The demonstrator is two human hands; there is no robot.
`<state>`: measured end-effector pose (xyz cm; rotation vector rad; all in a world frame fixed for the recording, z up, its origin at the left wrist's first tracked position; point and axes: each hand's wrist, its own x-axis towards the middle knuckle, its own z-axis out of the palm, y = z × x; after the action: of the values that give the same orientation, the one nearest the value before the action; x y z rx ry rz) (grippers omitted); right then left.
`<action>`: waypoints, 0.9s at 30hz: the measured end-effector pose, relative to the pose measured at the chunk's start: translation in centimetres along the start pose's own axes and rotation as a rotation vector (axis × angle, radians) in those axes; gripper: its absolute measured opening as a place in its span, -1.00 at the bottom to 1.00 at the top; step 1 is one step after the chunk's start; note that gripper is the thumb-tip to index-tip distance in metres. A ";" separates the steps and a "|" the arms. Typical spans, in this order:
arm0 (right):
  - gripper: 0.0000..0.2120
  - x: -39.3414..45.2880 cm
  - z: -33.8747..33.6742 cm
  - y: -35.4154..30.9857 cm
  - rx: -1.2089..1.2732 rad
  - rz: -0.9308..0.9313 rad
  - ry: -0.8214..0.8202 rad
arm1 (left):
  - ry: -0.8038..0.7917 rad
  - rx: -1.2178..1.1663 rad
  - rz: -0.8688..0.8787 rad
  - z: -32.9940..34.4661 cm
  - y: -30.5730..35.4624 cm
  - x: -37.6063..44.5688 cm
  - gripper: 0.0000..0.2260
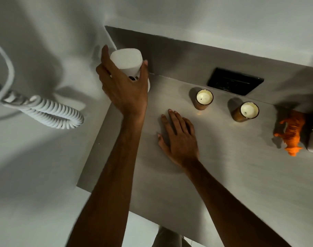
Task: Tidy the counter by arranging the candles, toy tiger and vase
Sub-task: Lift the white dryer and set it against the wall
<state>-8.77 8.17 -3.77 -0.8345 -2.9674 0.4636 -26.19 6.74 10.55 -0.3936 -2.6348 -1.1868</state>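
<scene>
Left hand (123, 86) wraps white vase (128, 64) at counter (223, 166) back-left corner, likely parking it against wall. Right hand (177, 138) flat, fingers spread, empty, mid-counter, probably bracing. Two candles (203, 98) near back edge. Tiger (293, 131) at right edge, blurred. Vase base hidden by hand; green thing behind tiger cut off.

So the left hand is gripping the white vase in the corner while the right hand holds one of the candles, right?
Not quite. In the head view the right hand lies flat on the counter, holding nothing; both candles stand untouched. The left hand does grip the white vase.
</scene>
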 end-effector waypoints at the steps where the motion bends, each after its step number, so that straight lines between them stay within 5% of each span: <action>1: -0.31 0.0 0.1 0.0 -0.003 0.001 0.006 | 0.012 -0.003 -0.012 0.5 0.1 0.5 -0.13; 6: -0.30 0.1 0.5 0.1 -0.006 0.001 0.017 | 0.030 -0.080 -0.070 2.1 -2.0 1.0 -0.04; 11: -0.30 0.0 0.8 0.1 0.009 0.001 0.056 | -0.143 0.002 -0.215 4.1 -5.5 -2.7 0.09; 17: -0.30 0.1 1.3 0.4 0.004 -0.005 0.115 | -0.105 0.063 -0.371 7.4 -6.8 -2.6 -0.24; 27: -0.31 0.2 1.2 0.4 0.029 0.009 0.120 | 0.006 0.061 -0.471 9.6 -7.0 1.1 -0.33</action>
<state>-8.85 8.22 -5.03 -0.8423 -2.8420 0.4392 -30.46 9.69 -0.24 0.2587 -2.8379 -1.2164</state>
